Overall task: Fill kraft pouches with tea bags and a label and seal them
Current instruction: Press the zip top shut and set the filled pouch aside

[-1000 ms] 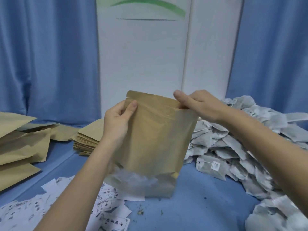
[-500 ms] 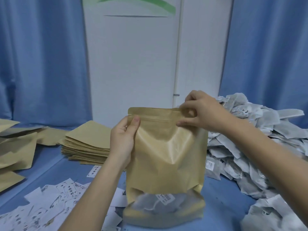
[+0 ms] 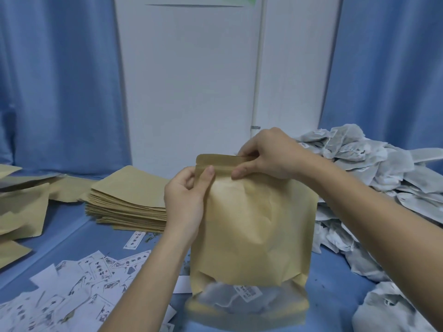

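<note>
A kraft pouch [image 3: 251, 226] stood upright on the blue table [image 3: 335, 279], right in front of the person and near the table's front edge. Its lower part had a clear window, and through it tea bags [image 3: 230, 300] and a small white label [image 3: 247, 292] could be seen inside. The body of the pouch bulged a little and its top strip lay flat.

The left hand [image 3: 187, 197] gripped the pouch at its upper left corner, the thumb pressed on the front just under the top strip and the other fingers curled behind. The right hand [image 3: 271, 156] pinched the top strip near its right part, with the thumb on the front and the fingers bent over the top edge. Both hands were closed on the pouch.

To the left of the pouch, further back, lay a neat stack of empty pouches [image 3: 129, 200]. At the far left edge more pouches [image 3: 21, 212] lay in a looser heap. On the table in front of that stack, scattered white labels [image 3: 79, 288] with dark print were spread about, some overlapping, and one lay apart just below the stack. To the right of the held pouch a big pile of loose tea bags [image 3: 374, 178] reached to the right edge of the view, with more of them in the near right corner. Behind the table hung blue curtains [image 3: 60, 80] on both sides of a white wall panel [image 3: 191, 80].
</note>
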`<state>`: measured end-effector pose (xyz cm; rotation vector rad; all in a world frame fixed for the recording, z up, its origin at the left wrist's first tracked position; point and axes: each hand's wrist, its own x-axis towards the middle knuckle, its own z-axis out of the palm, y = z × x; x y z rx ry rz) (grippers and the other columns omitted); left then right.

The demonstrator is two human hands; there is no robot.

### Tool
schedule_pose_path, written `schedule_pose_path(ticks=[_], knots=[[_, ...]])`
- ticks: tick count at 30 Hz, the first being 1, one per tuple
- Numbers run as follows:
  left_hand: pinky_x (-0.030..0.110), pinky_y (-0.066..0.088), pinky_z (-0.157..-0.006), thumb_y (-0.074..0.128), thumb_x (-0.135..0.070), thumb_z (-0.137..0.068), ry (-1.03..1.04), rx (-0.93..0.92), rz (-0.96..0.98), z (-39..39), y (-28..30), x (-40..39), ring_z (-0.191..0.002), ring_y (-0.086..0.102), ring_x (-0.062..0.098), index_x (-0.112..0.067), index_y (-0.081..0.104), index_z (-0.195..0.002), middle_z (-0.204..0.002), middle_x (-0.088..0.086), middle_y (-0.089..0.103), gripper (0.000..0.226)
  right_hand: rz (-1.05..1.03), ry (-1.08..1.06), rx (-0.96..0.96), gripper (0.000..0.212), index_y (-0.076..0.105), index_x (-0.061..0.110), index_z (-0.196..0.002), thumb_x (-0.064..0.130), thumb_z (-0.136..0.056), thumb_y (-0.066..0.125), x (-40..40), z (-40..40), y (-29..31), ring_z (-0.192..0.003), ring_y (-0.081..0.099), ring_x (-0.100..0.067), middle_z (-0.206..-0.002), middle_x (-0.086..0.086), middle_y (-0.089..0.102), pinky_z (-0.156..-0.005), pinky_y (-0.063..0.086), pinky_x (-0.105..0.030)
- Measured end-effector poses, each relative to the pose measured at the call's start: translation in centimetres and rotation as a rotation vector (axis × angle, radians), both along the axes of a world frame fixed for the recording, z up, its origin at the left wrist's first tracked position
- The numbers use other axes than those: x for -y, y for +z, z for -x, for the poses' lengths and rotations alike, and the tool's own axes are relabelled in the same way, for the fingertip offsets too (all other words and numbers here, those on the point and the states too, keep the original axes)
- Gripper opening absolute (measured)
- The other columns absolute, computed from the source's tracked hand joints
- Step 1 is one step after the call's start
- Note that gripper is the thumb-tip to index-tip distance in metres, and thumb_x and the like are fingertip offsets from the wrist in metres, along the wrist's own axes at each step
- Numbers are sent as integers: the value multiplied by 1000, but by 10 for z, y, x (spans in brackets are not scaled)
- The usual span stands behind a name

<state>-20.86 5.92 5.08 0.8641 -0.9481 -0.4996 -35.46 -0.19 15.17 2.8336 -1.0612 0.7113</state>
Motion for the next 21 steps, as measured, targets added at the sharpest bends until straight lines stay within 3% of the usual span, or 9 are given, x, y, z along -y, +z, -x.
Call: schedule_pose_path(ticks=[1,3,5,9,12,14,16,18,21], knots=[[36,47,-71,67,-23,-87,50,14,-7,1,-1,2,-71,56,16,-13,68,-80,-77,15,70,13,13,-7,-18,30,63,22,-64,49,-70,74,-2,-2,1,-57,46,-9,-55,5,52,-56,37,-29],[40,46,-70,68,-27,-86,172,52,-12,3,-1,5,-66,52,15,-20,65,-72,-66,5,66,16,22,-13,-43,30,63,18,-64,46,-75,70,-5,-8,2,-55,44,-10,-52,4,48,-55,36,-28],[34,41,-64,69,-29,-86,277,103,-2,6,0,6,-59,46,10,-24,62,-66,-55,-8,57,21,25,10,-27,32,58,22,-54,42,-77,67,-9,-14,4,-51,43,-8,-47,6,45,-51,33,-21],[21,35,-57,68,-28,-85,388,172,24,9,1,5,-54,42,6,-24,57,-63,-53,-8,54,25,76,11,-11,20,70,19,-72,38,-78,69,-14,-22,4,-62,50,-9,-62,2,62,-61,45,-31],[20,34,-56,66,-27,-87,419,211,31,8,1,3,-55,42,8,-20,57,-67,-56,-4,54,23,70,30,-22,24,66,18,-68,40,-78,69,-14,-21,5,-58,46,-9,-58,3,56,-58,41,-30],[27,39,-62,65,-28,-88,389,208,29,7,0,3,-61,47,12,-19,60,-72,-62,0,59,20,52,51,-75,33,54,21,-57,41,-79,68,-14,-17,6,-52,40,-9,-51,4,44,-53,33,-26],[34,40,-64,68,-34,-84,293,174,12,5,0,3,-63,50,14,-19,62,-72,-62,-2,60,20,74,38,-96,32,55,18,-61,40,-80,68,-12,-14,5,-54,40,-10,-52,4,43,-57,36,-30],[32,42,-62,72,-42,-72,129,108,-16,2,4,2,-62,53,10,-20,67,-69,-61,-10,62,23,127,33,-93,32,60,11,-69,39,-81,67,-11,-14,2,-57,41,-12,-55,2,47,-62,42,-35],[39,51,-74,82,-40,-65,50,134,-66,-3,9,3,-72,64,15,-30,74,-72,-71,-7,72,15,143,47,-108,33,55,18,-64,44,-81,66,-11,-12,3,-56,41,-10,-54,5,45,-61,41,-35]])
